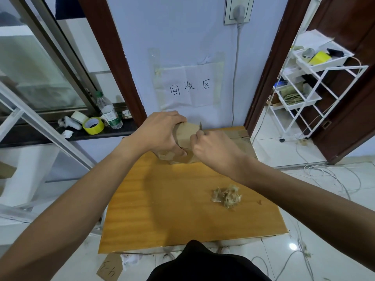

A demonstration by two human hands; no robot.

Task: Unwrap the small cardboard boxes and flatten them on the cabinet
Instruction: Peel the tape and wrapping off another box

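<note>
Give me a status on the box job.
Done: a wad of crumpled tape lies on the cabinet, and flat cardboard sits at its far end. In hand: the left hand grips a small cardboard box while the right hand pinches a strip at its edge. Left: that box is not yet flattened.

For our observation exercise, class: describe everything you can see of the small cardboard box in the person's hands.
The small cardboard box is plain brown, with patches of shiny tape near its base. It is at the far end of the cabinet top. The left hand grips its left side; the right hand pinches its upper right edge.
</note>
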